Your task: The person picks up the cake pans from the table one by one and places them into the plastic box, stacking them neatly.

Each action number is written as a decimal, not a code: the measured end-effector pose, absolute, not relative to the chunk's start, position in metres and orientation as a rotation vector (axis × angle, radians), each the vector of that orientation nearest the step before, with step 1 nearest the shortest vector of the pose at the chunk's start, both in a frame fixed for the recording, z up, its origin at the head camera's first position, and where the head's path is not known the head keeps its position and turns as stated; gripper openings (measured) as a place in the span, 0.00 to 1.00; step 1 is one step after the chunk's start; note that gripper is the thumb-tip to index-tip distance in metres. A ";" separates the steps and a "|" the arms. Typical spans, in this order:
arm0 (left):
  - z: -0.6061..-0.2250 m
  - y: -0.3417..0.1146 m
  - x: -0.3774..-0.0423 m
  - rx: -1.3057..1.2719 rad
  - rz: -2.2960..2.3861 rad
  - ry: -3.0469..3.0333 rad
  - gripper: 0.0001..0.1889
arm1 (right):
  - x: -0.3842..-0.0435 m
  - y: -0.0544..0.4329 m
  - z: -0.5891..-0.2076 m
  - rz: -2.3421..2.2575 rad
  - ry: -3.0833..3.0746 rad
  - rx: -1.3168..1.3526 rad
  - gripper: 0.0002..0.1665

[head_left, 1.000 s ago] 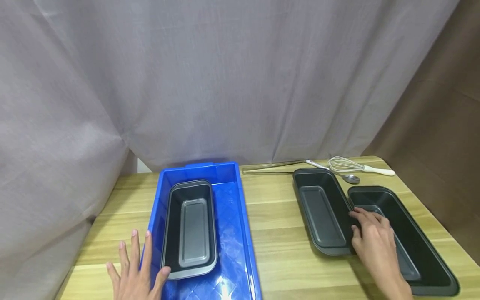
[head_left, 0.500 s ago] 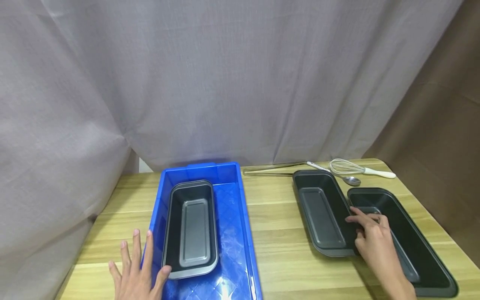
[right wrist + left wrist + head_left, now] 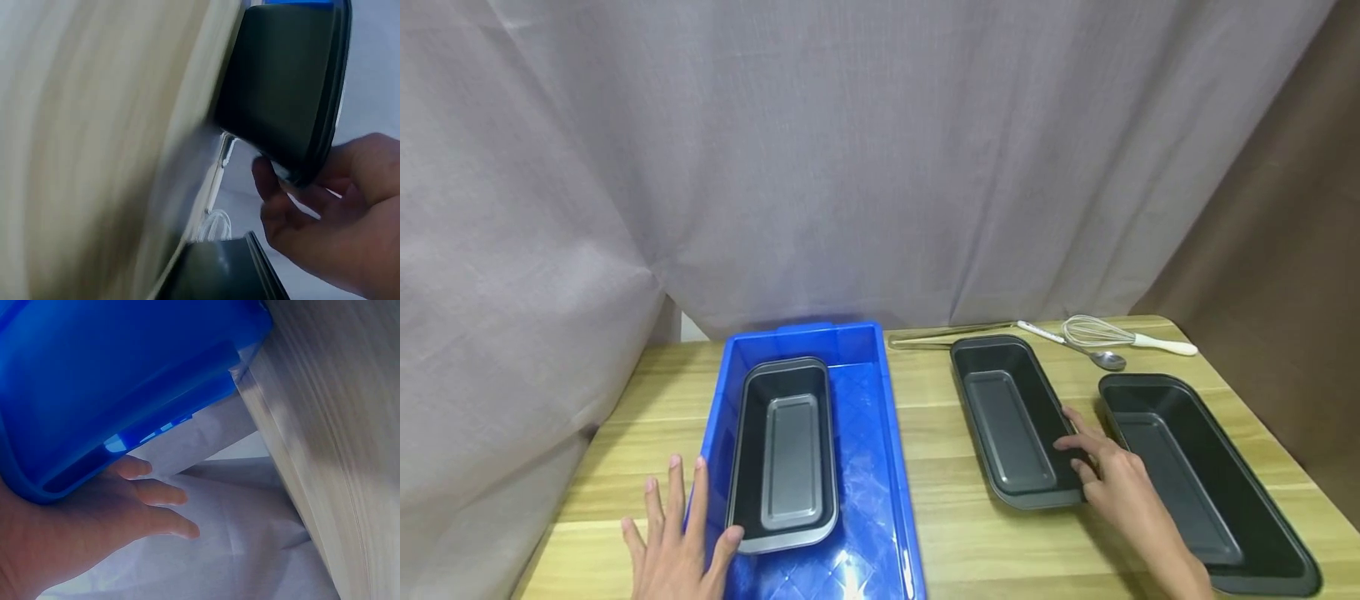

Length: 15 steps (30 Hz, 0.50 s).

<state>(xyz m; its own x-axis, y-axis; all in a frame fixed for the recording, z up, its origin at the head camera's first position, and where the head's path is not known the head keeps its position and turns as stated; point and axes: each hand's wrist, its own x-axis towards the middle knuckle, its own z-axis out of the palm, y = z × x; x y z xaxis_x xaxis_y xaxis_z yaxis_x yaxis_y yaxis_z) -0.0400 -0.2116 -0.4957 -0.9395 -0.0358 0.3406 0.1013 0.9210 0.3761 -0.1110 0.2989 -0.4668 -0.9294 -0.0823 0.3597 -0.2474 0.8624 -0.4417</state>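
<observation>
My right hand (image 3: 1116, 483) pinches the right rim of a dark loaf pan (image 3: 1007, 433), thumb inside and fingers under the rim in the right wrist view, where the pan's side (image 3: 281, 81) shows. Spread fingers of my left hand (image 3: 673, 546) lie along the outside of a blue plastic tray (image 3: 895, 492), with the thumb over its left edge by a second loaf pan (image 3: 792, 462). That pan sits in the tray's left part. In the left wrist view the left hand (image 3: 94, 531) reaches beneath the tray's rim. A third, larger pan (image 3: 1187, 492) lies right of my right hand.
Along the back of the wooden table (image 3: 925, 500) lie metal tongs (image 3: 925, 337), partly behind the held pan, a spoon (image 3: 1107, 361) and a whisk (image 3: 1097, 332) with a white handle. Grey curtain (image 3: 880, 167) hangs behind, brown cloth (image 3: 1262, 250) at the right.
The right hand has moved left with the loaf pan, opening a gap between it and the larger pan. The left hand and the tray have stayed in place.
</observation>
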 end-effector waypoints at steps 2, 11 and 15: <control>-0.495 -0.212 -0.041 -0.056 -0.566 -2.736 0.46 | -0.111 0.298 -0.471 0.737 -2.666 0.330 0.20; -0.493 -0.211 -0.041 -0.056 -0.590 -2.741 0.45 | -0.116 0.293 -0.482 1.074 -2.661 0.621 0.17; -0.492 -0.211 -0.041 -0.045 -0.591 -2.774 0.45 | -0.116 0.286 -0.487 1.470 -2.649 0.668 0.24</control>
